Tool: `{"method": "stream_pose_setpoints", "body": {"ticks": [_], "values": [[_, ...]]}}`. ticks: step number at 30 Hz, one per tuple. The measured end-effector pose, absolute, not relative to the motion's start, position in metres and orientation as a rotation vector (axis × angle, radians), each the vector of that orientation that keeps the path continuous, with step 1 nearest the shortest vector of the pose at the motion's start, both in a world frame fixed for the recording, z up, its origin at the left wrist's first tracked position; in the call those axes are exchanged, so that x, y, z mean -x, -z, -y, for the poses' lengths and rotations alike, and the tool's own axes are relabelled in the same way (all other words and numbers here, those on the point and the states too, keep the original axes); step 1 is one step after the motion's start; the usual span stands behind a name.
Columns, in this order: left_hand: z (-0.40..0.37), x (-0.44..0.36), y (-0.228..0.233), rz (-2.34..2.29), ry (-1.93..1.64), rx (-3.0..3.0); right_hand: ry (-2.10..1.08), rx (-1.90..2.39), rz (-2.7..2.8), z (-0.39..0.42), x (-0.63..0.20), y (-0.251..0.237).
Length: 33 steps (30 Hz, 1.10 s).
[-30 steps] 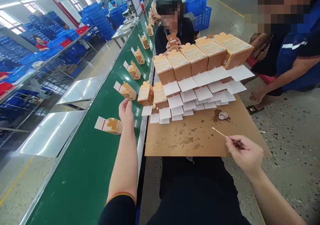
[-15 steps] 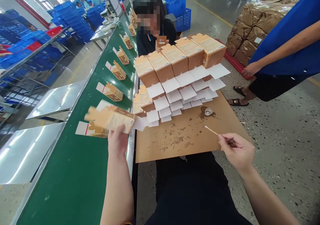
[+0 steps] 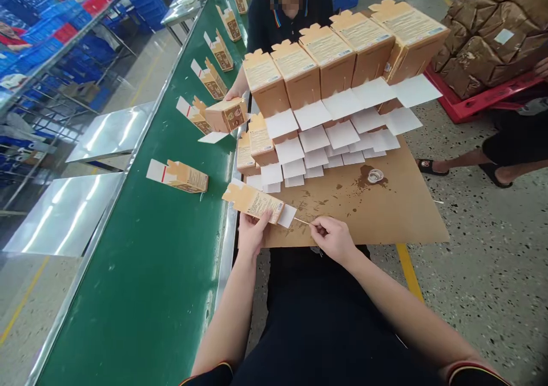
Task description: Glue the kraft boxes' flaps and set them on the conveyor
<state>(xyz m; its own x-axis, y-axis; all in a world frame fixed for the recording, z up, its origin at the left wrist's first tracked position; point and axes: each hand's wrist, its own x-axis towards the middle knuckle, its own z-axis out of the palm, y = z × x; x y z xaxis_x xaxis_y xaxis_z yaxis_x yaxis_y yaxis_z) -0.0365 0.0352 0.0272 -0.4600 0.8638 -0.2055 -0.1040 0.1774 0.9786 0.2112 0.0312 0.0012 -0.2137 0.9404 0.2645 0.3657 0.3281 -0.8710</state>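
Note:
My left hand [image 3: 253, 232] grips a tan printed carton [image 3: 257, 201] near the front of the brown board. The carton lies tilted, with notched flaps at its far left end and a white flap sticking out toward the right. Between the closed fingertips of my right hand [image 3: 331, 236] is a thin cotton swab [image 3: 302, 221]; its tip meets the white flap's edge, though whether it touches cannot be made out. Just behind stand stacked cartons [image 3: 299, 83] in rows, their white flaps [image 3: 314, 113] pointing toward me. A small clear cup [image 3: 375, 176] sits on a wet patch.
Along my left runs a green conveyor belt [image 3: 141, 283] carrying several upright cartons [image 3: 187, 179]. Across from me a co-worker [image 3: 295, 15] reaches a hand to another carton [image 3: 226, 116] over the belt. The brown board [image 3: 398, 214] has wet spots. Wrapped bundles [image 3: 492, 37] rest on a red pallet at right.
My left hand has brought the carton right, onto the board's edge. My right hand has moved left with the swab, up to the flap. The co-worker's hand now holds a carton above the belt.

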Motion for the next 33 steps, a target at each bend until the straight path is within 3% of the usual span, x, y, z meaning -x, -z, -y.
{"method": "stream_pose_setpoints", "body": {"ticks": [22,33], "values": [[-0.028,0.014,-0.037,-1.669,-1.426,-0.848,-0.890,1.077,1.993,-0.037,-0.212,-0.009],[-0.013,-0.007,-0.024,-1.939,-1.301,-1.124,-0.699,1.294,1.535,-0.034,-0.276,-0.031]]}}
